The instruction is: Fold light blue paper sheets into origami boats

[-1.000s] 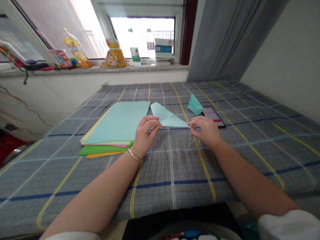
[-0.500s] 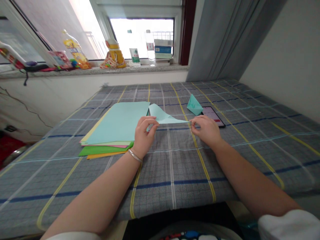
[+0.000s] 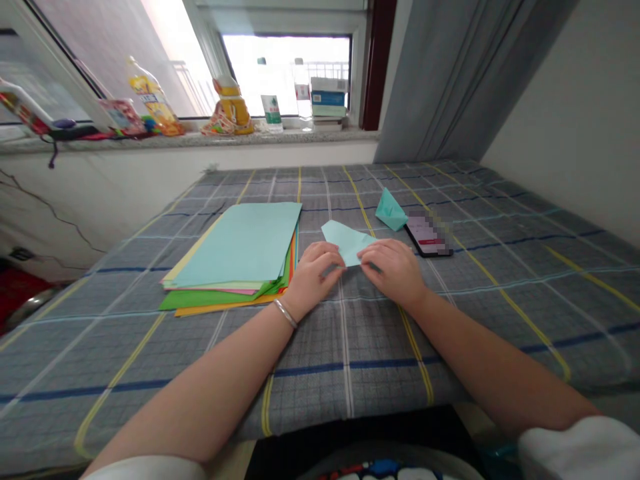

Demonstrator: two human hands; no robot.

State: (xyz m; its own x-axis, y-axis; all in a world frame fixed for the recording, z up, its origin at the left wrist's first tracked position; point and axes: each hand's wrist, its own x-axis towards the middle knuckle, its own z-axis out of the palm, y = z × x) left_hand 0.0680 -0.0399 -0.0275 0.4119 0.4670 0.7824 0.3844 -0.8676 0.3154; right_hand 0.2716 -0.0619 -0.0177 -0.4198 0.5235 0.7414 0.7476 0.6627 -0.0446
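Note:
A folded sheet of light blue paper (image 3: 350, 241) lies between my two hands, its pointed flap toward the far left. My left hand (image 3: 316, 277) is closed on its near left edge, thumb and fingers together. On the near right part, my right hand (image 3: 395, 268) pinches the same paper with its fingers over it. The paper's right end is hidden under those fingers. Just left of my left hand is a stack of coloured paper (image 3: 235, 243), light blue on top. Beyond my right hand stands a folded teal paper boat (image 3: 391, 211).
A phone (image 3: 428, 235) lies right of the boat, its screen partly blurred out. The plaid cloth (image 3: 200, 360) covers the table. Bottles, a tube (image 3: 271, 112) and boxes (image 3: 328, 100) line the windowsill (image 3: 280, 138). A grey curtain (image 3: 450, 73) hangs at the right.
My right hand has moved left from the paper's stretched-out tip onto its body. My left hand has shifted right and slightly nearer, away from the stack. The paper has come right and nearer.

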